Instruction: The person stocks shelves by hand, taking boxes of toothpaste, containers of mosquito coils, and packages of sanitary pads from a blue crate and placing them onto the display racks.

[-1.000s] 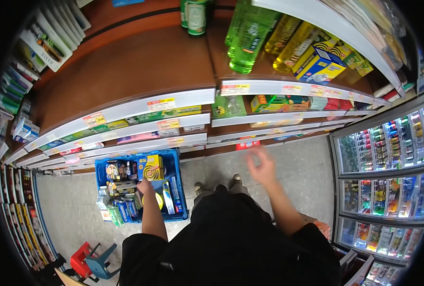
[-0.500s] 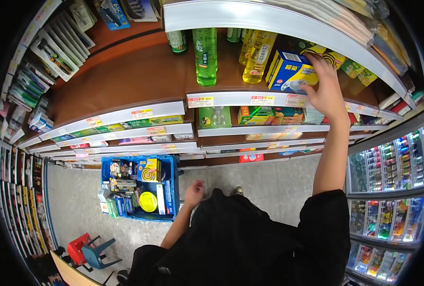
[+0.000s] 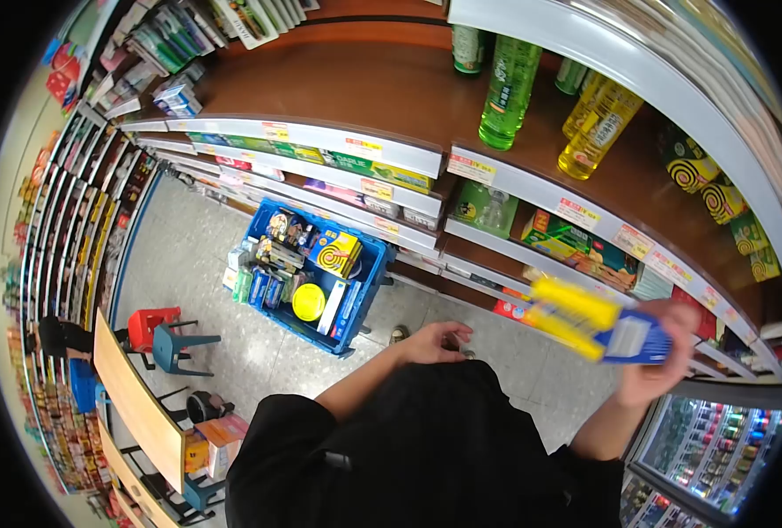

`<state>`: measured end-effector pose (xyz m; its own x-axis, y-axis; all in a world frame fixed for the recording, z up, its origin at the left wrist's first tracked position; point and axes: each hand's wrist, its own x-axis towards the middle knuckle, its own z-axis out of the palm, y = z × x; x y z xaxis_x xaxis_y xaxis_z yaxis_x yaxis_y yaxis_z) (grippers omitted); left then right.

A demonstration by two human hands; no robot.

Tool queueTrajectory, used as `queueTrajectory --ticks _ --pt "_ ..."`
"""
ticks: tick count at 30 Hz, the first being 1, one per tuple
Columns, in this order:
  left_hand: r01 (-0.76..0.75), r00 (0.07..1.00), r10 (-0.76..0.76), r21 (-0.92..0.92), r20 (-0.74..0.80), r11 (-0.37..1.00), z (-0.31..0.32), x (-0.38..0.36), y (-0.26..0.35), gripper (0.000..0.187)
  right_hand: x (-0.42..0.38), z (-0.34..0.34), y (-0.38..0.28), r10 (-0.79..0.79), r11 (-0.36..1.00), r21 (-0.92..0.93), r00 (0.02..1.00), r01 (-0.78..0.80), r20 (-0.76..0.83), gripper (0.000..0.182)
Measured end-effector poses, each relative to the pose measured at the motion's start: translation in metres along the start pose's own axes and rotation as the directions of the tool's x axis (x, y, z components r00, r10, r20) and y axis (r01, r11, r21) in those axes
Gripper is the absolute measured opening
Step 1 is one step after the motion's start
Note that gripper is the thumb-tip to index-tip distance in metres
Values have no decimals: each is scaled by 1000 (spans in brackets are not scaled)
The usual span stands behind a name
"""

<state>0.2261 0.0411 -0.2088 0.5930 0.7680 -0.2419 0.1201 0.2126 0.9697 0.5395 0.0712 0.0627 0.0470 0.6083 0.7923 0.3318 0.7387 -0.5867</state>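
Observation:
My right hand (image 3: pixel 655 361) is closed around one end of a blue-and-yellow carton (image 3: pixel 589 324), smeared by motion, held in front of the shelves. My left hand (image 3: pixel 436 341) hovers near my body over the floor, fingers loosely bent and apart, nothing in it. To its left on the floor stands a blue plastic crate (image 3: pixel 370 290). Inside are a yellow box with a spiral print (image 3: pixel 335 253), a round yellow-lidded tub (image 3: pixel 309 302) and several small packs. On the upper shelf stand a green bottle (image 3: pixel 508 92), yellow bottles (image 3: pixel 598 132) and spiral-printed packs (image 3: pixel 721 198).
Price-tagged shelf edges (image 3: pixel 576 211) curve across in front of me. At the left are a red stool (image 3: pixel 151 327), a dark green stool (image 3: pixel 178 349) and a wooden tabletop (image 3: pixel 140 396). Another person (image 3: pixel 63 337) is beyond it. A drinks cooler (image 3: pixel 708 444) stands at lower right.
My right hand has taken the blue-and-yellow carton off the upper shelf and brought it down toward me. The view has swung left, and more of the tables shows.

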Motion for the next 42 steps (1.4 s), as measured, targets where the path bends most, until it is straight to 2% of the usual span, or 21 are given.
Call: queueTrajectory --ticks 2,3,4,5,6,7,8,9,12,14,18,19,23,26,27,30,32,33,36,39,42 --pt "-88 994 89 -22 67 996 1 -8 50 67 -21 28 -1 110 994 -33 947 -105 302 58" --pt "-279 960 279 9 33 960 3 -14 61 67 -38 50 7 158 984 30 929 -178 335 59" --pt "-222 975 216 -136 -56 965 3 -18 55 67 -58 75 17 202 964 91 907 -252 370 60" --pt "-176 980 142 -282 -136 943 4 -23 46 66 -81 99 19 482 786 211 790 -581 380 58" --pt "-139 978 57 -425 -201 895 3 -28 39 66 -105 121 22 698 486 309 575 -818 426 56" --pt "-147 963 44 -379 -266 914 -2 -32 38 67 -121 140 34 774 369 328 483 -870 409 55" --pt "-212 938 23 -522 -345 826 -3 -34 32 65 -137 157 48 839 249 349 381 -904 389 54" --pt "-246 915 2 -555 -403 795 -8 -39 23 61 -152 171 59 892 127 375 271 -918 361 53" --pt "-215 856 -181 -654 -483 726 -18 -63 -2 51 -195 203 83 869 91 173 163 -981 467 56" --pt "-158 818 -302 -697 -489 699 -24 -78 -10 47 -216 221 77 853 217 69 223 -974 472 57" --pt "-102 724 -455 -733 -518 673 -50 -104 -7 40 -260 259 74 831 216 -63 149 -974 536 80" --pt "-107 680 -493 -738 -543 666 -63 -109 -14 35 -272 269 72 844 248 -166 129 -954 520 88" --pt "-135 488 -588 -721 -645 679 -133 -116 -59 31 -267 293 54 820 334 -192 184 -923 542 76" --pt "-148 368 -589 -670 -720 727 -192 -112 -83 34 -259 297 54 822 238 -195 91 -951 562 66" --pt "-151 317 -614 -677 -723 720 -213 -108 -99 40 -257 299 53 830 232 -183 96 -955 549 54" --pt "-99 402 -591 -675 -699 731 -283 -97 -166 50 -257 300 47 848 238 -162 124 -958 516 51" --pt "-138 160 -677 -696 -718 705 -302 -77 -160 50 -271 297 46 862 243 -151 141 -958 487 47" --pt "-102 248 -634 -671 -732 735 -319 -78 -177 49 -277 295 46 868 245 -144 151 -959 472 45" --pt "-203 239 -637 -679 -733 705 -349 -57 -209 43 -276 287 34 905 218 -130 151 -967 399 40" --pt "117 233 -581 -570 -780 813 -375 -43 -262 29 -291 279 37 923 208 -57 177 -976 341 37" --pt "403 230 -621 -508 -749 761 -381 -36 -270 31 -298 276 39 936 192 -16 178 -981 302 35"
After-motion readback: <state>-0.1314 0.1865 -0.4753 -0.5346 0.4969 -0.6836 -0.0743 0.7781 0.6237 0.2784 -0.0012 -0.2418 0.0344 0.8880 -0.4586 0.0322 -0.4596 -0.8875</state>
